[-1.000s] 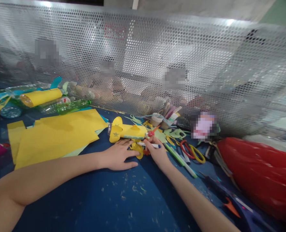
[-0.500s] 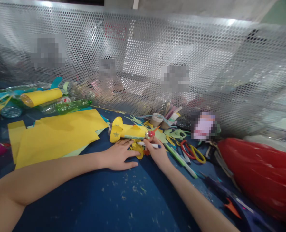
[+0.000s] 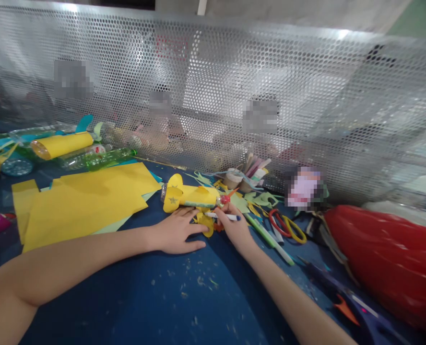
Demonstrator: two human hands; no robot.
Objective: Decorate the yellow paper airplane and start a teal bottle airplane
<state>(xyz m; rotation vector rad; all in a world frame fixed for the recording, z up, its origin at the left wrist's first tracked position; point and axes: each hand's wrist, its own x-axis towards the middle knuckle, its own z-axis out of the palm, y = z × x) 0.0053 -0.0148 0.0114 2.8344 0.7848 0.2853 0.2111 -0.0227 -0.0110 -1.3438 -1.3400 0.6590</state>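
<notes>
My left hand (image 3: 175, 233) lies flat and loose on the blue worktop (image 3: 184, 297), just beside the yellow paper-wrapped plane (image 3: 191, 195). My right hand (image 3: 235, 227) pinches a white marker (image 3: 227, 216) near its nose. The plane seems light, its wings flimsy: I'd grip the body.

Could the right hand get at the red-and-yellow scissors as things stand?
Probably yes: the scissors lie uncovered just beyond the right hand, with only flat green markers between. That hand already grips a pen, though.
</notes>
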